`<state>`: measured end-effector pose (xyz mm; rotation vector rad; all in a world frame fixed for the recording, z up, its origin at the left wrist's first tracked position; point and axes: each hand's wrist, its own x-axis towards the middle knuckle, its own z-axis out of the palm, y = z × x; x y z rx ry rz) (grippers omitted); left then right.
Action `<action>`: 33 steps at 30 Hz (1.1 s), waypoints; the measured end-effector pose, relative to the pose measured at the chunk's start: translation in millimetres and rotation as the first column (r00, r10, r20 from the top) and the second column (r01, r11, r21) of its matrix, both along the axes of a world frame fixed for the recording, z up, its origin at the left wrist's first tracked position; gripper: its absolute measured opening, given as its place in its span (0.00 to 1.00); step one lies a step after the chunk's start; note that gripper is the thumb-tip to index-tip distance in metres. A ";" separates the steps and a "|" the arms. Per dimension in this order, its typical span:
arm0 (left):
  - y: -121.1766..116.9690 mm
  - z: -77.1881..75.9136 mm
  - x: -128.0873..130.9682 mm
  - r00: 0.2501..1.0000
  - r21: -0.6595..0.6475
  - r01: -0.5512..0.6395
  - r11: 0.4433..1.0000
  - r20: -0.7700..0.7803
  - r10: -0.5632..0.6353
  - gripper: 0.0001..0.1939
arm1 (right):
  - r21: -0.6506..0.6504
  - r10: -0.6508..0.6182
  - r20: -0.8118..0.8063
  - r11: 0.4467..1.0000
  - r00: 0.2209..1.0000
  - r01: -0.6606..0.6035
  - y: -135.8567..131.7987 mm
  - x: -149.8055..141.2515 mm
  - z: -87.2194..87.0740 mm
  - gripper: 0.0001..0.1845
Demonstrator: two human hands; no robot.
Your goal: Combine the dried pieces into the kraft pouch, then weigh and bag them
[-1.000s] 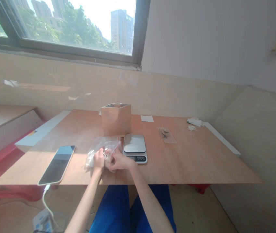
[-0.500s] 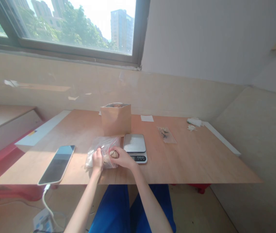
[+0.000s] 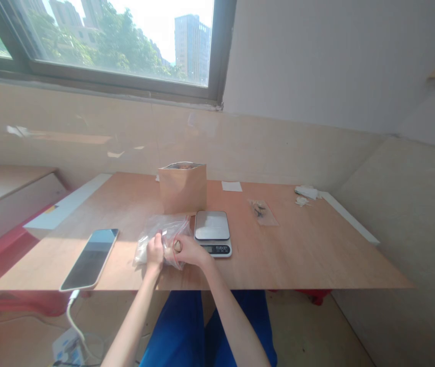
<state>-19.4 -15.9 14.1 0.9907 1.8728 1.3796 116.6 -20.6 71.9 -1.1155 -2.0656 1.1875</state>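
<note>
"How were the hands holding on?"

"The left hand was closed on the clear zip bag, its fingers bunched into the plastic. The right hand was curled over the bag's red-lined mouth, pinching it beside a small tan lump. Whether that lump lay inside the plastic or was held clear of it, I couldn't tell."

"What had just changed?"

"The right hand had drawn in toward the left, so the two nearly touched, and the lump sat tight between them with the bag gathered up around it."

"And how did the bag look?"

"Crumpled and slack, with a pale bulge at its left end. It lay on the plywood tabletop, just beside the kitchen scale and in front of the kraft paper pouch, with a smartphone near it on the left"
</note>
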 end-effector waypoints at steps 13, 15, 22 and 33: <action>-3.3 6.3 1.2 0.999 -0.001 -0.042 0.999 -0.024 0.042 0.21 | -0.021 -0.300 -0.361 0.949 0.883 0.314 -3.7 20.3 14.4 0.11; -4.0 7.7 1.7 0.999 0.000 -0.046 0.999 -0.025 0.046 0.21 | 0.015 -0.330 -0.429 0.928 0.841 0.372 7.5 26.6 30.3 0.11; -3.9 7.1 3.0 0.998 -0.040 -0.061 0.997 -0.020 0.061 0.20 | 0.423 -0.334 -0.511 0.705 0.792 0.569 88.6 24.5 110.4 0.09; -4.7 13.1 3.4 1.000 -0.041 -0.029 0.999 -0.007 0.028 0.19 | 0.609 -0.295 -0.111 0.734 0.949 0.300 155.8 2.9 124.4 0.07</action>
